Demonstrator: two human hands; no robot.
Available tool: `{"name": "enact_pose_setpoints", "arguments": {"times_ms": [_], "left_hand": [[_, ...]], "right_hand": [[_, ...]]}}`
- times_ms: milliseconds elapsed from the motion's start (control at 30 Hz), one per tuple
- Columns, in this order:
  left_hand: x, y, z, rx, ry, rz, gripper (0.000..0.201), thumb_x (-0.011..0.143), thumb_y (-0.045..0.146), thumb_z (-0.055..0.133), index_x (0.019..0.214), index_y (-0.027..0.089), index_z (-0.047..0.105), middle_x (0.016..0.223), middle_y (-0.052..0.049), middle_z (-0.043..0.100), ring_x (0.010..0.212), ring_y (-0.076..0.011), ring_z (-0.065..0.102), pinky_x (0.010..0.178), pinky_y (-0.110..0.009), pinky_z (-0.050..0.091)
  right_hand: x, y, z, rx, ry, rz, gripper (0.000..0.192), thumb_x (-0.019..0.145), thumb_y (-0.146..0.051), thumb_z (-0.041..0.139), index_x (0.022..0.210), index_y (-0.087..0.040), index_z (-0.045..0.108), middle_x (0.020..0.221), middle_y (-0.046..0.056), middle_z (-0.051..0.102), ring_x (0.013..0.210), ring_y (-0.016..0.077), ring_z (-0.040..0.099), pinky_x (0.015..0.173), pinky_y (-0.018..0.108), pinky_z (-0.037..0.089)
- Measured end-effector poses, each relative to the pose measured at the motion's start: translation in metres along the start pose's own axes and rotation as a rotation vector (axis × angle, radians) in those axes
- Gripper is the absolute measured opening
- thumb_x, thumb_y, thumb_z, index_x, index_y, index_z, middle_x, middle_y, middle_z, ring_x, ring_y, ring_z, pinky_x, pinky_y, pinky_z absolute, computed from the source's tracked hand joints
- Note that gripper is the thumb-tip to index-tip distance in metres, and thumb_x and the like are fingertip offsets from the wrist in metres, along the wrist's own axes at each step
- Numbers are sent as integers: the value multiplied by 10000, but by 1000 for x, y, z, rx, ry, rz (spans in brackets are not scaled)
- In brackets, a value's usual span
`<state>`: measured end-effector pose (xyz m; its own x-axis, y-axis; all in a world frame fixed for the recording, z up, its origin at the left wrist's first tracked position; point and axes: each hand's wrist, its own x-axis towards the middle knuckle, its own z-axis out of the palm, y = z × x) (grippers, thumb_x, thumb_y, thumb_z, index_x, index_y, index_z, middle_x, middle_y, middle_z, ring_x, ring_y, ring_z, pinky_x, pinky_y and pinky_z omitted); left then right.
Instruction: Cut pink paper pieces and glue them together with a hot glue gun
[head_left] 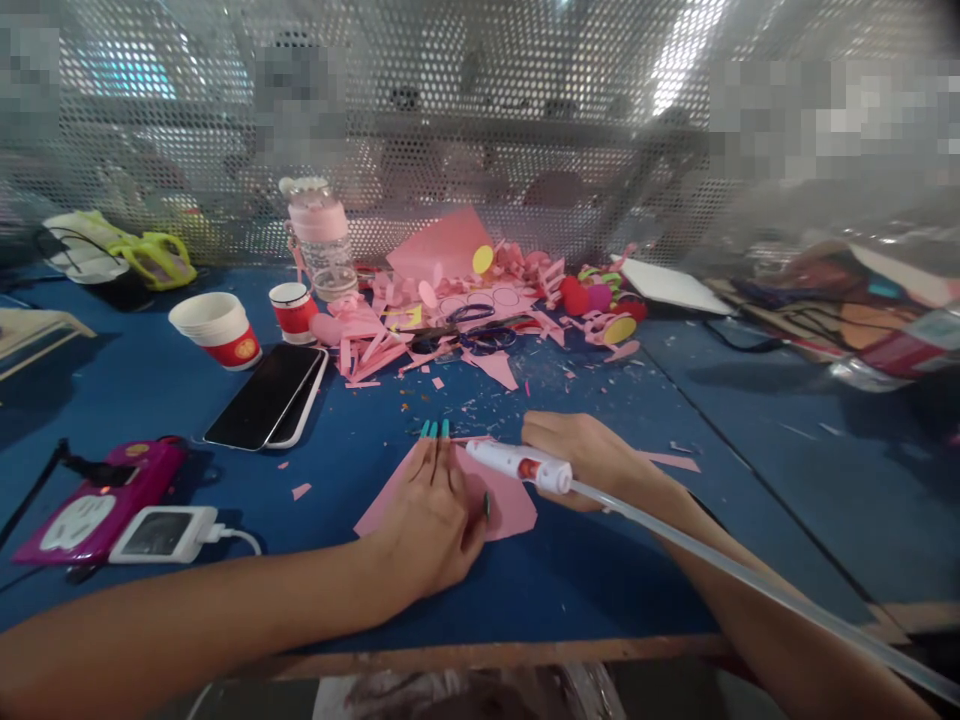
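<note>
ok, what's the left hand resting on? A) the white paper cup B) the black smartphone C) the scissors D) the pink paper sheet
D: the left hand lies flat, fingers spread, on the pink paper sheet on the blue table; phone, cup and scissors lie farther back, untouched.

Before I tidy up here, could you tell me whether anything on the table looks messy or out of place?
Yes: pink paper scraps are piled around scissors at the back of the blue table, with tiny bits scattered forward.
</note>
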<state>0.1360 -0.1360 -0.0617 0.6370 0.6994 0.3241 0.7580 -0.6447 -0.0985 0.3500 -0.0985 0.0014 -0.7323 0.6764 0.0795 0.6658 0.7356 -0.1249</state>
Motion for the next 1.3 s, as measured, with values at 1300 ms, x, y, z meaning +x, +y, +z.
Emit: {"name": "enact_pose_setpoints", "arguments": {"times_ms": [1300], "left_hand": [[1, -14, -5, -207, 161, -6, 541, 773, 393, 482, 1107, -31, 448, 1092, -310, 602, 1044, -360, 609, 961, -486, 453]], "right_hand": [[-3, 3, 4, -24, 6, -22, 131, 794, -256, 391, 674, -202, 390, 671, 24, 458, 570, 131, 389, 520, 273, 248]]}}
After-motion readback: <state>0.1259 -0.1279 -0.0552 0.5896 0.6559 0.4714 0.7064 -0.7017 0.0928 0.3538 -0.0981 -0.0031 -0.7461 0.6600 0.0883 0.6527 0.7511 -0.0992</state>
